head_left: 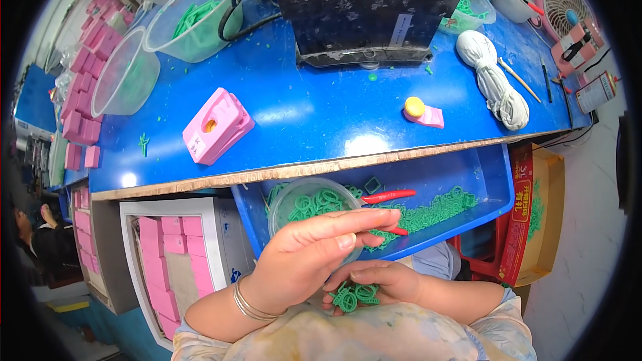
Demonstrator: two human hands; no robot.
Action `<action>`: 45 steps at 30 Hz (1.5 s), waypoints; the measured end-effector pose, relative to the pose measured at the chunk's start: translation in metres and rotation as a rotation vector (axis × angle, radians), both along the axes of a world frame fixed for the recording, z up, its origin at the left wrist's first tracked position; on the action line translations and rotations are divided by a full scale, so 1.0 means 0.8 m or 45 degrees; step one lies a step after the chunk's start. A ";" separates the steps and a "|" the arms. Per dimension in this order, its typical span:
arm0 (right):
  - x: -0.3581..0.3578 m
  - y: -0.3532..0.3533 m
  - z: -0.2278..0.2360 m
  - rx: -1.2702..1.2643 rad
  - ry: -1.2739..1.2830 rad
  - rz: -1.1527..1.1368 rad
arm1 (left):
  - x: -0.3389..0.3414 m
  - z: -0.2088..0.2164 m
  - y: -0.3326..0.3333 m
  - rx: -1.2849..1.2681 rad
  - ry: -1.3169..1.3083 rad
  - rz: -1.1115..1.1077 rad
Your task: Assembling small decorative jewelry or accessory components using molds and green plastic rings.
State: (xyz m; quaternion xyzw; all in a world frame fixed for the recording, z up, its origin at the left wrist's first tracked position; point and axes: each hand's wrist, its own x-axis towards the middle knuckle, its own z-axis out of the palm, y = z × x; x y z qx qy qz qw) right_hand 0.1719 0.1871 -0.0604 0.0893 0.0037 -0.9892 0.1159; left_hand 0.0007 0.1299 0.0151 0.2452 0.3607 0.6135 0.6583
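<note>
My left hand [314, 244], with thin bangles on its wrist, is stretched out flat above my other hand. Its fingers point right and nothing shows in it. My right hand [391, 279] is cupped below, close to my body, around a small heap of green rings [354, 296]. Just beyond the left hand, a clear plastic bowl [277, 208] holds more green rings [314, 202]. Red-handled pliers [389, 196] lie beside the bowl, partly hidden by my fingers. Bowl and pliers are in a blue tray [491, 167] with many small green pieces spread in it.
On the blue table [301, 120] lie a pink block mould [217, 127], a small pink piece with a yellow round top [416, 107] and a white cloth bundle [491, 77]. A black machine [361, 17] stands at the back. A box of pink blocks [127, 227] sits lower left.
</note>
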 end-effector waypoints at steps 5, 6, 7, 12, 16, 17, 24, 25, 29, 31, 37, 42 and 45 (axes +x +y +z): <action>-0.003 -0.001 -0.004 -0.037 0.058 0.002 | -0.004 -0.003 0.004 0.293 0.951 0.054; -0.003 -0.002 -0.006 -0.030 0.064 0.005 | -0.004 -0.008 0.006 0.454 1.436 0.171; -0.003 -0.002 -0.006 -0.023 0.069 0.008 | -0.003 -0.011 0.008 0.616 1.919 0.294; -0.005 0.000 -0.004 -0.013 0.070 0.001 | -0.004 -0.011 0.007 0.745 2.505 0.337; -0.004 -0.001 -0.005 -0.042 0.077 -0.010 | -0.004 -0.015 0.007 0.755 2.567 0.366; -0.004 -0.001 -0.004 -0.042 0.076 -0.010 | -0.004 -0.017 0.007 0.755 2.566 0.365; -0.003 -0.003 -0.002 -0.068 0.038 -0.007 | -0.004 -0.020 0.005 0.781 2.562 0.391; -0.003 -0.003 -0.002 -0.079 0.038 -0.006 | -0.004 -0.021 0.005 0.777 2.558 0.392; -0.004 -0.001 -0.001 -0.084 0.021 0.018 | -0.009 -0.014 0.003 0.790 2.546 0.439; -0.004 -0.001 -0.002 0.008 0.068 -0.014 | -0.023 -0.014 -0.006 0.626 2.204 0.383; -0.003 0.000 -0.003 0.015 0.154 -0.052 | -0.057 -0.009 -0.023 0.311 2.357 0.412; -0.008 -0.001 0.000 0.026 0.212 -0.052 | -0.056 -0.034 -0.024 0.334 2.468 -0.001; -0.008 0.000 0.002 0.042 0.213 -0.025 | -0.052 -0.037 -0.024 0.257 2.595 -0.150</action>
